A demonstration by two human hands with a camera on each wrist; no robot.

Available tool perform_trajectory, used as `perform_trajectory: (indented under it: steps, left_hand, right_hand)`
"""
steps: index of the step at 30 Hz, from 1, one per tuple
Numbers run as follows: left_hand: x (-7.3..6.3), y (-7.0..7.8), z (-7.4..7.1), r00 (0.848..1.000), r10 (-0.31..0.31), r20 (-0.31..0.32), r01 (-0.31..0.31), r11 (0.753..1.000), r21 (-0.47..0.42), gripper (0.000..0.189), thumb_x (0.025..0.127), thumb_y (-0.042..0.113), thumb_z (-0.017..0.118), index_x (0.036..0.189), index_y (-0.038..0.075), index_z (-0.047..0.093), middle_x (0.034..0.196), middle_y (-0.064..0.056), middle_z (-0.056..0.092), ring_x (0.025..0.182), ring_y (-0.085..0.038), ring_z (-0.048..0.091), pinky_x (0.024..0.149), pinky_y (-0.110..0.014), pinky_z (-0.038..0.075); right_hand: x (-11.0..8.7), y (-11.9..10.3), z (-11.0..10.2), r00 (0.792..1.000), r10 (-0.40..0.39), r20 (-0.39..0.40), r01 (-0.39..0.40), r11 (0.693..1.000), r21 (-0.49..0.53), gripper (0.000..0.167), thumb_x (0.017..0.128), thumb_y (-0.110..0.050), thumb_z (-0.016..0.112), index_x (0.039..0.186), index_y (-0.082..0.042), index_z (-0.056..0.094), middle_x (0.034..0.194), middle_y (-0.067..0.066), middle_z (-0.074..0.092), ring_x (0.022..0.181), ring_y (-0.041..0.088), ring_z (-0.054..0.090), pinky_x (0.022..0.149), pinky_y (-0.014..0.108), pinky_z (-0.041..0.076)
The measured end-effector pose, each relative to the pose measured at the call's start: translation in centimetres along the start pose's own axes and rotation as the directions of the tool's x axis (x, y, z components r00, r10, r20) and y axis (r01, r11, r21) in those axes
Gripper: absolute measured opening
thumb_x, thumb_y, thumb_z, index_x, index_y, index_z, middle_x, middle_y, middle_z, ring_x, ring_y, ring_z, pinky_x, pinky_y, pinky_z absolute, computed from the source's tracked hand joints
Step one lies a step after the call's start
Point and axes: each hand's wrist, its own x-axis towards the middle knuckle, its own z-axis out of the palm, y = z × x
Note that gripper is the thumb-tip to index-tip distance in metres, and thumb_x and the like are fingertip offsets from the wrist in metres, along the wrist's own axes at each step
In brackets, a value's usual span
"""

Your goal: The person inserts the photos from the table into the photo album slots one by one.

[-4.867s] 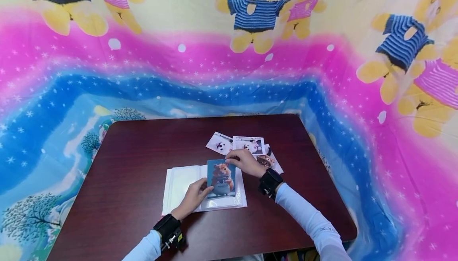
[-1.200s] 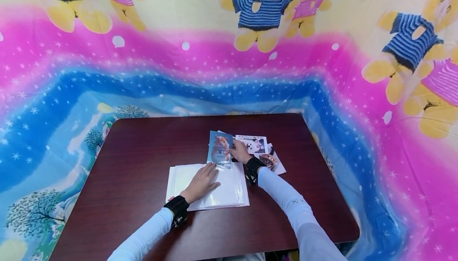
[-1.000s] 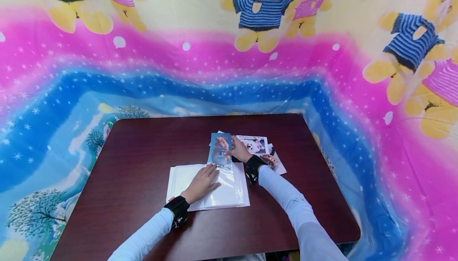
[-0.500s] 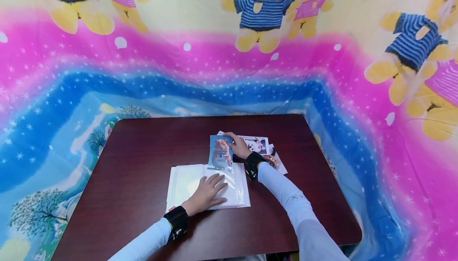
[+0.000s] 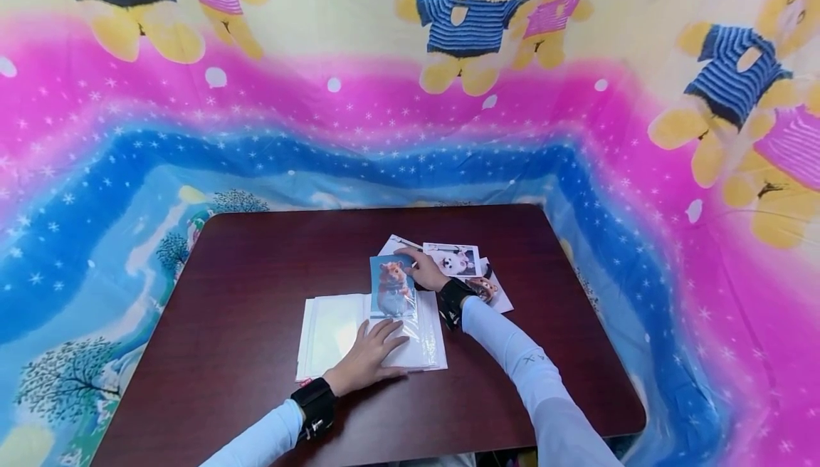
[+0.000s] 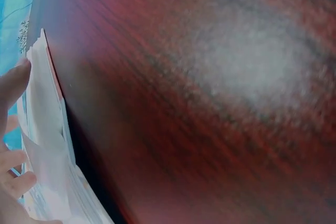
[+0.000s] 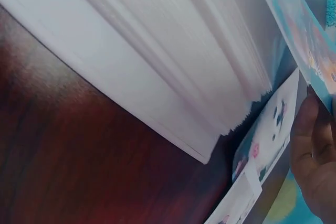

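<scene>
Hamster photo card [image 5: 391, 289] leans over the upper part of the right-hand page of an open photo album [image 5: 323, 335], its lower portion overlapping the page and its top reaching past the album's far edge. I cannot tell from here whether its bottom end sits inside the clear pocket. The person's right hand [image 5: 426, 270] pinches the card near its upper right edge; the right wrist view shows me the fingertips against that edge. That arm slants in from the lower right in a pale sleeve [image 5: 519, 353], the hand turned toward the left. The left hand [image 5: 365, 360] lies over the lower right page, fingers spread apart and pointing away from the person, just below the card's bottom edge, clamped on nothing. I see the two hands well apart from each other. Beyond the album on the tabletop [image 5: 256, 260], a white-dog print [image 5: 453, 259] overlaps a brown-animal print [image 5: 487, 287], and a third print [image 5: 392, 243] is mostly hidden behind card and hand.
</scene>
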Motion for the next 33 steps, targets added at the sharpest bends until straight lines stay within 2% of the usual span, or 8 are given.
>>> perform_trajectory:
  steps: [5, 8, 12, 19, 26, 33]
  left_hand:
    - [0.0, 0.1, 0.1, 1.000, -0.010, -0.011, 0.010, 1.000, 0.002, 0.059, 0.088, 0.050, 0.071, 0.134, 0.015, 0.058, 0.145, -0.018, 0.047, 0.133, -0.037, 0.043, 0.099, -0.074, 0.029]
    - [0.1, 0.2, 0.3, 1.000, -0.018, -0.017, 0.018, 1.000, -0.005, 0.058, 0.088, 0.049, 0.071, 0.134, 0.015, 0.059, 0.144, -0.017, 0.048, 0.133, -0.036, 0.043, 0.099, -0.074, 0.029]
    - [0.1, 0.4, 0.6, 0.999, -0.027, -0.040, 0.027, 1.000, -0.010, 0.056, 0.088, 0.048, 0.072, 0.132, 0.015, 0.060, 0.143, -0.015, 0.050, 0.132, -0.035, 0.043, 0.099, -0.075, 0.029]
    - [-0.1, 0.7, 1.1, 0.997, -0.053, -0.056, 0.052, 0.998, -0.021, 0.054, 0.087, 0.046, 0.073, 0.129, 0.015, 0.062, 0.143, -0.015, 0.050, 0.133, -0.035, 0.041, 0.099, -0.075, 0.026]
    - [0.0, 0.8, 1.1, 0.997, -0.065, -0.050, 0.063, 0.997, -0.036, 0.054, 0.087, 0.047, 0.073, 0.129, 0.014, 0.063, 0.143, -0.016, 0.049, 0.134, -0.036, 0.041, 0.100, -0.076, 0.026]
    - [0.2, 0.8, 0.9, 0.997, -0.032, -0.065, 0.031, 0.999, -0.009, 0.051, 0.088, 0.044, 0.074, 0.128, 0.015, 0.064, 0.142, -0.017, 0.050, 0.131, -0.037, 0.044, 0.097, -0.076, 0.029]
  right_hand:
    - [-0.1, 0.3, 0.4, 0.999, 0.026, 0.045, -0.026, 1.000, -0.012, 0.045, 0.098, 0.009, 0.050, 0.141, -0.001, 0.049, 0.144, 0.023, 0.045, 0.099, 0.034, 0.057, 0.075, 0.034, 0.040]
    - [-0.1, 0.3, 0.6, 0.998, 0.022, 0.064, -0.021, 1.000, -0.010, 0.044, 0.097, 0.009, 0.050, 0.141, 0.001, 0.049, 0.146, 0.024, 0.044, 0.104, 0.035, 0.058, 0.079, 0.034, 0.043]
    - [-0.2, 0.1, 0.7, 0.997, 0.007, 0.073, -0.007, 1.000, 0.006, 0.041, 0.098, 0.009, 0.050, 0.139, 0.006, 0.049, 0.148, 0.025, 0.042, 0.116, 0.040, 0.055, 0.093, 0.042, 0.046]
    - [-0.6, 0.3, 1.1, 0.997, 0.023, 0.080, -0.024, 1.000, 0.015, 0.034, 0.102, 0.003, 0.044, 0.135, 0.008, 0.052, 0.142, 0.025, 0.047, 0.112, 0.038, 0.056, 0.090, 0.039, 0.043]
    - [-0.9, 0.6, 1.6, 0.999, 0.019, 0.048, -0.020, 1.000, 0.024, 0.031, 0.102, 0.001, 0.045, 0.131, 0.006, 0.056, 0.142, 0.024, 0.049, 0.119, 0.036, 0.054, 0.095, 0.040, 0.043]
    - [-1.2, 0.7, 1.7, 0.999, 0.009, 0.050, -0.011, 0.999, 0.040, 0.029, 0.103, -0.004, 0.049, 0.128, 0.006, 0.058, 0.135, 0.022, 0.055, 0.102, 0.028, 0.061, 0.087, 0.036, 0.046]
